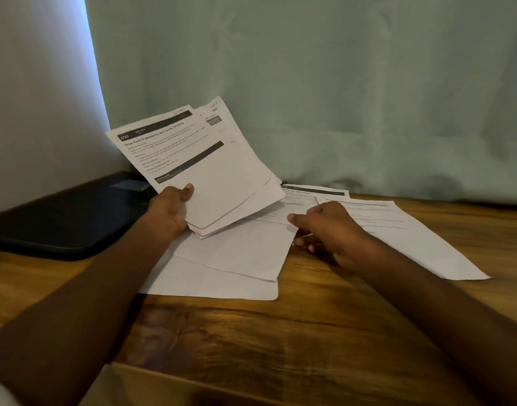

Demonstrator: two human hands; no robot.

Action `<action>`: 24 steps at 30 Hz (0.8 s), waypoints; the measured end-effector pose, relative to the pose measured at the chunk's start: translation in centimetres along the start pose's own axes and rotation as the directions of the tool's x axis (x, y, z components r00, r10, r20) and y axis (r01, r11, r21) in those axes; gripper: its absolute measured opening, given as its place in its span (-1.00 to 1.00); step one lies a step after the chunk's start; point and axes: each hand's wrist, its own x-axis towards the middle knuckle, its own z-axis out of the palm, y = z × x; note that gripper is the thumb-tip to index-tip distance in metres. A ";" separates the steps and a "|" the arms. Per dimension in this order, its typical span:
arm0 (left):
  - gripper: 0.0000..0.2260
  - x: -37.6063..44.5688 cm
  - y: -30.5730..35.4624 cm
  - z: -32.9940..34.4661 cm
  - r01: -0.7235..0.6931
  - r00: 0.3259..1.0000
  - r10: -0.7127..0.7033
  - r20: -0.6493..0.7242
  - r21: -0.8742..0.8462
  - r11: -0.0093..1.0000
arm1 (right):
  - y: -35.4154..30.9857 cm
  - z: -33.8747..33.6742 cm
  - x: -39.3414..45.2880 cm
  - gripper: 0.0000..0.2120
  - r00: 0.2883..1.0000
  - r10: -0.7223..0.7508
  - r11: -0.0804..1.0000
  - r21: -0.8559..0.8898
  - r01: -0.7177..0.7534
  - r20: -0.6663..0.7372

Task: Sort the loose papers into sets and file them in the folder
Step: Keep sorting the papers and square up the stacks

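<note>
left hand (170, 210) grips fanned stack (210, 171) by one corner; right hand (324, 230) pinches desk sheet (251, 247). stack could slip, mixing sets.

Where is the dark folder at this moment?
In the head view, the dark folder lies flat at the left rear of the wooden table, near the wall, just left of the left hand holding papers.

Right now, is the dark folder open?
No, the dark folder lies closed flat on the table, left of the papers.
</note>
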 end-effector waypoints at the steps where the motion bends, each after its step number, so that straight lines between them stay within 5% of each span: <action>1: -0.85 0.0 -0.3 0.2 0.010 1.000 -0.011 0.017 0.014 1.000 | 0.0 0.4 -0.1 -0.73 0.999 0.031 0.998 0.059 -0.031 0.012; 4: -0.89 -0.1 -0.6 0.5 0.006 0.997 -0.006 0.075 0.003 1.000 | 0.4 1.2 0.2 -0.60 0.998 0.064 0.981 0.184 -0.064 0.002; 7: -0.95 -0.3 -0.3 0.6 0.001 0.992 0.002 0.125 -0.028 1.000 | 0.5 0.9 0.4 -0.70 0.999 0.037 0.959 0.283 -0.030 -0.017; 11: -0.93 -0.3 0.7 0.5 -0.154 0.960 0.166 0.226 -0.071 0.986 | -0.1 -0.7 0.5 -0.85 0.993 -0.096 0.944 0.308 0.114 -0.075; 19: -0.89 -0.7 0.9 0.5 -0.141 0.939 0.183 0.292 -0.160 0.977 | -0.5 -4.6 2.2 -0.78 0.949 -0.136 0.949 0.237 0.207 -0.286; 24: -0.92 -1.0 0.8 0.6 -0.118 0.938 0.160 0.308 -0.151 0.981 | 0.6 -6.6 3.4 -0.84 0.979 0.140 0.933 0.352 -0.079 -0.151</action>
